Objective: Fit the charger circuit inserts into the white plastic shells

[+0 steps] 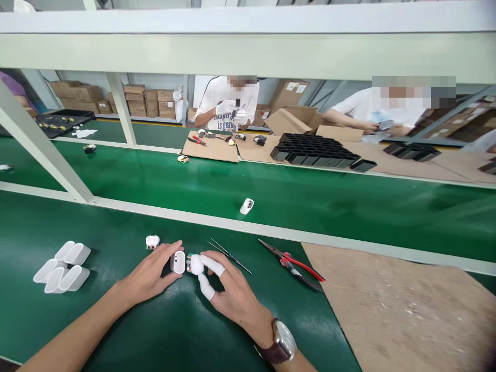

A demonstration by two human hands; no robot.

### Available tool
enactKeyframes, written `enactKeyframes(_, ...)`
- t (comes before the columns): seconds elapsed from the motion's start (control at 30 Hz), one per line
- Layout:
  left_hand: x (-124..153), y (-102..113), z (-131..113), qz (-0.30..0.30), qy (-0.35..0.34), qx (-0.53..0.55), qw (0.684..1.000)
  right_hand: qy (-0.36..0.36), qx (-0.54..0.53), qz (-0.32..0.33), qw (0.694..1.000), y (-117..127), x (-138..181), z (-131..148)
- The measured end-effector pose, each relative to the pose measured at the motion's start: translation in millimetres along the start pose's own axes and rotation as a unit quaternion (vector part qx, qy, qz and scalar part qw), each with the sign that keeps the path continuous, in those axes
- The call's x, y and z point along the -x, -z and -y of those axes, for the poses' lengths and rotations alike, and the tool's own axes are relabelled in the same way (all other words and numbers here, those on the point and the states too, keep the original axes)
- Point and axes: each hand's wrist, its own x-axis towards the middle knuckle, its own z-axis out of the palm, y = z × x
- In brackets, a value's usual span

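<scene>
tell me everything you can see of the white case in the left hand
The white case looks like plastic, with a rounded, oblong end showing and a small dark spot in it. The left hand holds it upright or tilted, hard to tell, beside the white part in the right hand.

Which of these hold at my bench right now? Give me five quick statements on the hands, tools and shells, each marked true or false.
1. The left hand holds a white shell. True.
2. The pliers lie to the left of the tweezers. False: the pliers lie to the right of the tweezers.
3. The right hand holds a white part. True.
4. The wristwatch is on the left wrist. False: the wristwatch is on the right wrist.
5. A group of five shells sits to the left of the left hand. True.
</scene>
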Motion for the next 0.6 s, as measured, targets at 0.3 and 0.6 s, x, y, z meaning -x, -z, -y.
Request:
enactKeyframes(0.3, 0.1, -1.8, -5.7, -0.001, -0.045, -0.005, 0.999, 0.102, 0.087, 0.006, 0.991, -2.2, 2.7, 10.6)
enactKeyframes(0.6, -1.7, -4.4, -4.8, 0.005, -0.055, -0.014, 0.998, 0.082, 0.093, 0.053, 0.991, -2.3, 4.7, 10.5)
